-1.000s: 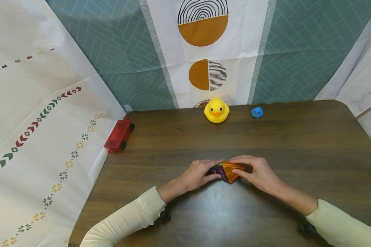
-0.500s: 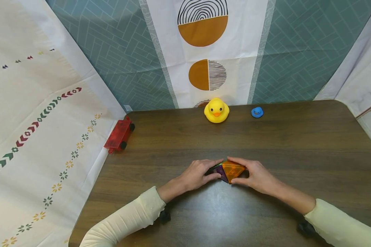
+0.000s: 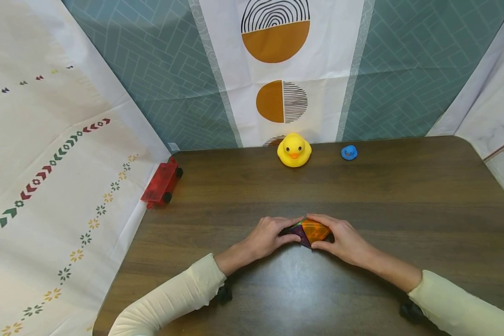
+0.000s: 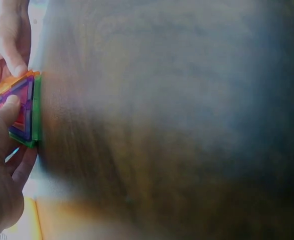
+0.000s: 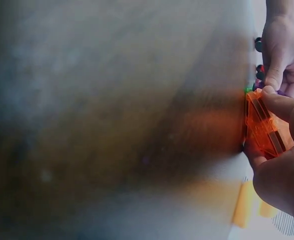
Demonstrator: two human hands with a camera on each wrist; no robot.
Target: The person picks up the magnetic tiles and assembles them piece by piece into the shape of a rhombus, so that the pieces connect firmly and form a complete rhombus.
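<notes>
Translucent magnetic tiles stand joined as a small peaked shape at the middle of the table. An orange magnetic tile [image 3: 316, 230] makes its right side, and a purple triangular tile [image 4: 21, 131] the left. Along the bottom lies a green tile [image 4: 36, 110], best seen in the left wrist view. My left hand [image 3: 263, 238] grips the purple side, thumb in front and fingers behind. On the orange side, my right hand [image 3: 345, 240] holds the tile between thumb and fingers. Both palms hide the outer ends of the shape.
A yellow rubber duck [image 3: 294, 150] and a small blue duck [image 3: 349, 152] sit by the far edge of the brown table [image 3: 403, 196]. At the left edge stands a red toy car base [image 3: 161, 183] with black wheels. Patterned cloths hang behind and at the left.
My right hand has shifted left and spread its thumb and fingers around the orange tile, which it earlier held nearer the top. The left hand has stayed in place.
</notes>
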